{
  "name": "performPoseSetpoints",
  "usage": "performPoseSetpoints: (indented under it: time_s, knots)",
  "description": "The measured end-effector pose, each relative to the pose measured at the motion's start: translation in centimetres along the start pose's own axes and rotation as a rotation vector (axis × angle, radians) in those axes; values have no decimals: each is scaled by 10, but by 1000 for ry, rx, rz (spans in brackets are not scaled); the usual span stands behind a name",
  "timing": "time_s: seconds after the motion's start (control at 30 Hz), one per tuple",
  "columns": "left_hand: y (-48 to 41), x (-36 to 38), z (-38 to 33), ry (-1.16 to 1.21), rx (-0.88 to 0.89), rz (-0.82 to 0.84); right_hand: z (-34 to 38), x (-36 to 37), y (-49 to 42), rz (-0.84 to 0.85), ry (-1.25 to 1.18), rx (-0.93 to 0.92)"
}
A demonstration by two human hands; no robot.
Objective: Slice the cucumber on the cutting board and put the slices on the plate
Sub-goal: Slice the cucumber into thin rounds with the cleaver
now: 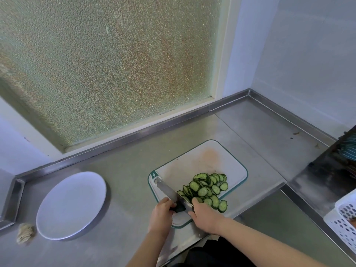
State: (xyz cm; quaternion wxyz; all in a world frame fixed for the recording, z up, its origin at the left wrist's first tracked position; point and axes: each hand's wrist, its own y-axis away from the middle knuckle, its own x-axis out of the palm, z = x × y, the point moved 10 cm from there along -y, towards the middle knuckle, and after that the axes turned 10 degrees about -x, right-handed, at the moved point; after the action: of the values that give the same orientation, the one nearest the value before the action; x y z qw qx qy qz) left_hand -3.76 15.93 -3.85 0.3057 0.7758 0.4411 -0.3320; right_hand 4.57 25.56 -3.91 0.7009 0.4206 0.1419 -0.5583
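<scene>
Cutting board (192, 166): white with a green rim, on the steel counter (125, 170), orange stain on its far half. Cucumber slices (207, 189) are heaped on the near-right part of the board, overlapping; one at the near-right edge looks partly off it.

Right hand (205, 215): fingers curled round the handle end of the knife (167, 190) (handle itself hidden under the hand). The blade runs up-left across the board, just left of the slices.

Left hand (160, 212): fingertips pinch a dark cucumber stub (179, 208) against the left side of the blade.

Plate (71, 205): white, round, on the counter well left of the board, no slices on it. Pale fibrous wad (25, 233) just beside its near-left rim. White perforated basket (344, 222) at the right edge. Frosted window (106, 64) behind the counter.
</scene>
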Motion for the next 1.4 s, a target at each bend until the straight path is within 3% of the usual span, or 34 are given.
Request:
performPoseSetpoints:
  time_s: [0.57, 1.13, 1.4]
  knots:
    - [2, 3, 1, 23, 22, 6, 9, -32, 0, -163, -9, -92]
    - [2, -2, 13, 14, -32, -51, 9, -28, 22, -59, -13, -43]
    - [1, -2, 10, 6, -14, -54, 10, -23, 22, -41, 120, -42]
